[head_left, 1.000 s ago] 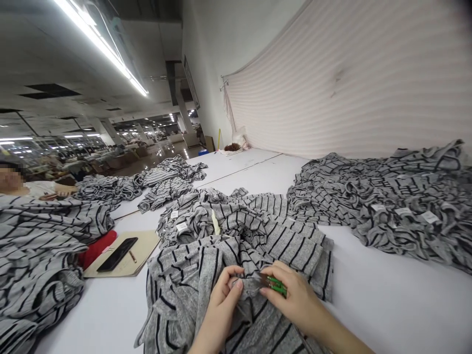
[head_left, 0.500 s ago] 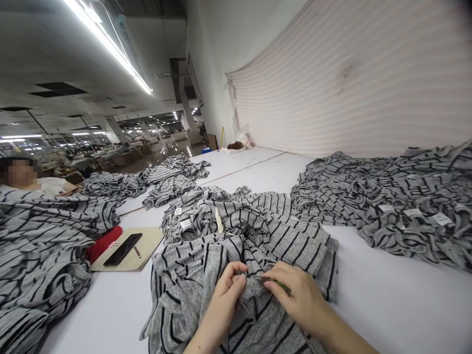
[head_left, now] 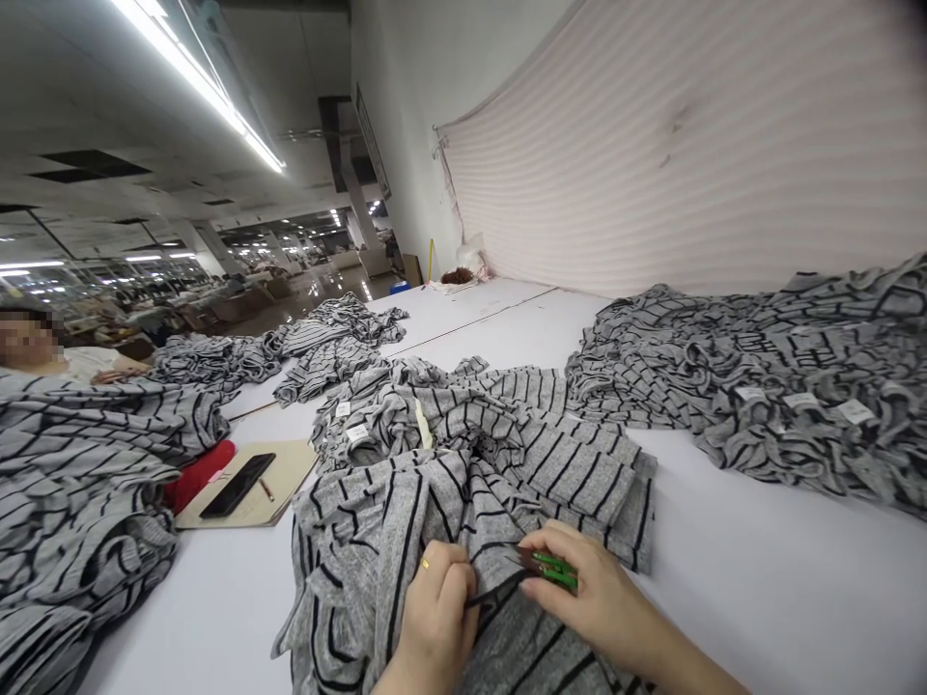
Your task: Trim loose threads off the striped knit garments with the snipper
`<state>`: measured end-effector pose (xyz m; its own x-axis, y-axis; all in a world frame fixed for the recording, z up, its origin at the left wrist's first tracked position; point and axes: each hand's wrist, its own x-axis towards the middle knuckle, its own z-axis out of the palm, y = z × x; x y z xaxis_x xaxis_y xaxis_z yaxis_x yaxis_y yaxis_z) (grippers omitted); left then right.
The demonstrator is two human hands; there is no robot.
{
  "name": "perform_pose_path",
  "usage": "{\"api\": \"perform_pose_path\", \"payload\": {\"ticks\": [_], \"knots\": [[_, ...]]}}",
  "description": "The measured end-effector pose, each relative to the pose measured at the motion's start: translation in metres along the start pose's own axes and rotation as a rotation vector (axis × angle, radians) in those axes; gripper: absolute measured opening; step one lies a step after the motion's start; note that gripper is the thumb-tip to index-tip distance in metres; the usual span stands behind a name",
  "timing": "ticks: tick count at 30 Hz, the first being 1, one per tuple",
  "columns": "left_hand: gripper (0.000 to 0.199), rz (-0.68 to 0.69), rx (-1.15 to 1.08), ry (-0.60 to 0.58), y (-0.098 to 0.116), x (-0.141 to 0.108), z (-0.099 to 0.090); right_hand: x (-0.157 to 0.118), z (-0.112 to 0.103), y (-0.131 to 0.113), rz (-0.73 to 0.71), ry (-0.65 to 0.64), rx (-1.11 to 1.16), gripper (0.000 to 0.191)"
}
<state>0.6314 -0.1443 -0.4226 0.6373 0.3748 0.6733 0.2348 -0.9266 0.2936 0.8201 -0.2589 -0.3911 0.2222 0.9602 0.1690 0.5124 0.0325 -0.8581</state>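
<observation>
Toward the white table's (head_left: pixel 731 560) near edge, your left hand (head_left: pixel 433 613), closed, pinches a striped garment (head_left: pixel 395 502), apparently steadying it; your half-curled right hand (head_left: pixel 598 594) grips green snips (head_left: pixel 556 569), blades clear

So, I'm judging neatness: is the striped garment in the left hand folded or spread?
Neither: the striped garment is rumpled, creased and bunched at the left hand.
</observation>
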Motion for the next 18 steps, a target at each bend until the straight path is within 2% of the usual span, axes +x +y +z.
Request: {"api": "perform_pose_path", "payload": {"ticks": [3, 6, 8, 12, 13, 14, 15, 16, 18], "knots": [[0.021, -0.024, 0.006, 0.006, 0.003, 0.0, 0.003, 0.0, 0.001, -0.008, -0.012, -0.038, -0.007, 0.016], [0.02, -0.116, -0.085, 0.026, 0.009, 0.005, 0.002, 0.003, 0.005, -0.006, -0.022, 0.009, -0.049, 0.016], [0.017, -0.263, -0.239, 0.078, 0.008, 0.015, -0.005, 0.005, 0.007, 0.005, 0.004, 0.076, 0.001, 0.017], [0.016, -0.758, -0.79, 0.332, -0.013, 0.049, -0.032, 0.009, 0.006, 0.042, 0.121, 0.221, 0.132, 0.022], [0.017, -0.826, -0.909, 0.393, -0.02, 0.058, -0.037, 0.011, 0.006, 0.051, 0.148, 0.252, 0.143, 0.022], [0.017, -0.836, -0.985, 0.432, -0.025, 0.065, -0.041, 0.014, 0.007, 0.059, 0.169, 0.282, 0.145, 0.021], [0.016, -0.817, -1.005, 0.433, -0.027, 0.07, -0.042, 0.018, 0.009, 0.066, 0.182, 0.307, 0.142, 0.02], [0.014, -0.766, -0.959, 0.367, -0.027, 0.072, -0.042, 0.022, 0.012, 0.071, 0.188, 0.327, 0.139, 0.018], [0.007, -0.611, -0.703, 0.076, -0.017, 0.071, -0.033, 0.032, 0.017, 0.078, 0.188, 0.35, 0.141, 0.014]]}}
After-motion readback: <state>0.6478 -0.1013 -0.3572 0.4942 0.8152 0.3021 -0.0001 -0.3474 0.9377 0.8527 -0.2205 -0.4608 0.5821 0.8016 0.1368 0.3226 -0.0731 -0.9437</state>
